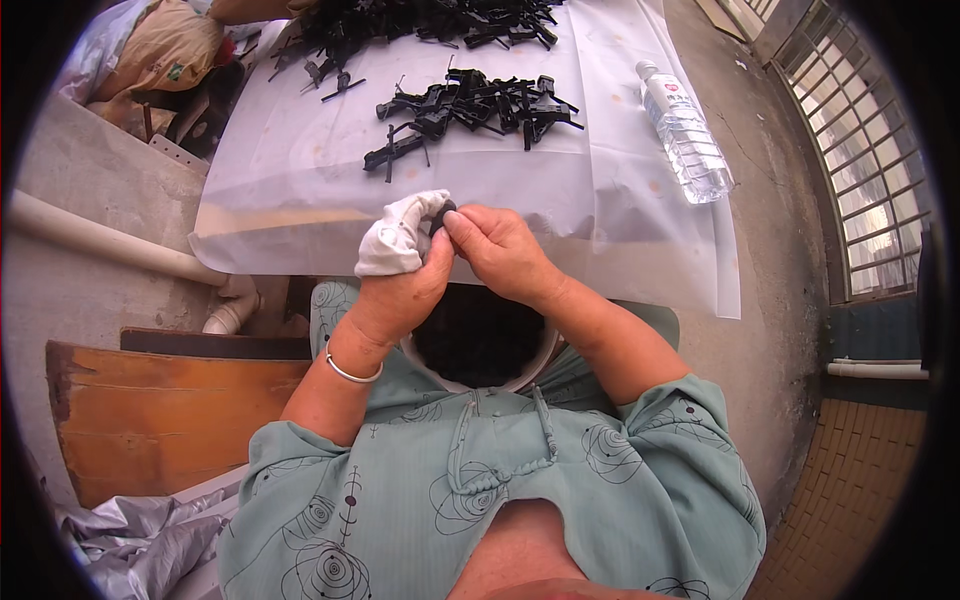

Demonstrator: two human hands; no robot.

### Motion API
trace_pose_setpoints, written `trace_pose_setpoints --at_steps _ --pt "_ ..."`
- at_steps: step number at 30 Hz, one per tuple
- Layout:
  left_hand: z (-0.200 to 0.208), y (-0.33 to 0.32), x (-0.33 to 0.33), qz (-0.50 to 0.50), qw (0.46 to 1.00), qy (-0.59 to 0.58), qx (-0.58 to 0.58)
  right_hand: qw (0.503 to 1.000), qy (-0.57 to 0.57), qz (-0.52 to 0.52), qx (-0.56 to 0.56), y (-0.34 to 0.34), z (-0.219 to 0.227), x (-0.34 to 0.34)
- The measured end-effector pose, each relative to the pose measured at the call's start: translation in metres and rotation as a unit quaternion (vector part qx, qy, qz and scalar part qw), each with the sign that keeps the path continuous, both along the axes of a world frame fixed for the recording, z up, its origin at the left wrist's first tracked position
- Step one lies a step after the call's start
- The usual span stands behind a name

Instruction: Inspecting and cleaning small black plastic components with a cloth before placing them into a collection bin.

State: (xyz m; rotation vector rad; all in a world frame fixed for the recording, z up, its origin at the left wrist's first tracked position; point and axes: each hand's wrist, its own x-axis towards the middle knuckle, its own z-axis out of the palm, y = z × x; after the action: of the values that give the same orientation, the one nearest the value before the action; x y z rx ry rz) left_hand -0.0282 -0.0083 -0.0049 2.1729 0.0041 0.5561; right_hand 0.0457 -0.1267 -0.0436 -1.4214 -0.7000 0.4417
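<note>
My left hand (400, 290) wears white cloth wraps on its fingers and pinches a small black plastic part (441, 212). My right hand (500, 250) grips the same part from the right side, fingers curled over it. Both hands meet above a round white-rimmed container (540, 355) in my lap holding dark pieces. A pile of black plastic parts (475, 105) lies on the translucent white sheet (300, 150) just beyond my hands. A second, larger heap of black parts (420, 20) lies at the far edge of the sheet.
A clear plastic water bottle (685, 130) lies on the sheet's right side. A white pipe (110, 245) runs at the left. An orange wooden board (160, 420) sits lower left, crumpled grey plastic (140, 545) below it. Window bars (860, 170) stand at right.
</note>
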Motion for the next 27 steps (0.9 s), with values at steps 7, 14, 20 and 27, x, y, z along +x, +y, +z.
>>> trace_pose_setpoints --at_steps 7,14,20,27 --pt "0.007 0.013 0.002 -0.059 0.937 0.095 -0.331 0.949 -0.236 0.048 -0.204 -0.024 0.022 0.016" --pt "0.004 0.008 0.004 -0.117 0.961 0.099 -0.231 0.982 -0.188 -0.015 -0.006 -0.021 0.024 0.016" --pt "0.005 0.008 -0.003 -0.154 0.867 0.153 -0.448 0.995 -0.094 0.009 -0.023 -0.020 0.027 0.014" --pt "-0.007 -0.001 0.007 -0.064 0.997 -0.038 0.005 0.988 -0.135 0.047 -0.065 -0.013 0.020 0.007"
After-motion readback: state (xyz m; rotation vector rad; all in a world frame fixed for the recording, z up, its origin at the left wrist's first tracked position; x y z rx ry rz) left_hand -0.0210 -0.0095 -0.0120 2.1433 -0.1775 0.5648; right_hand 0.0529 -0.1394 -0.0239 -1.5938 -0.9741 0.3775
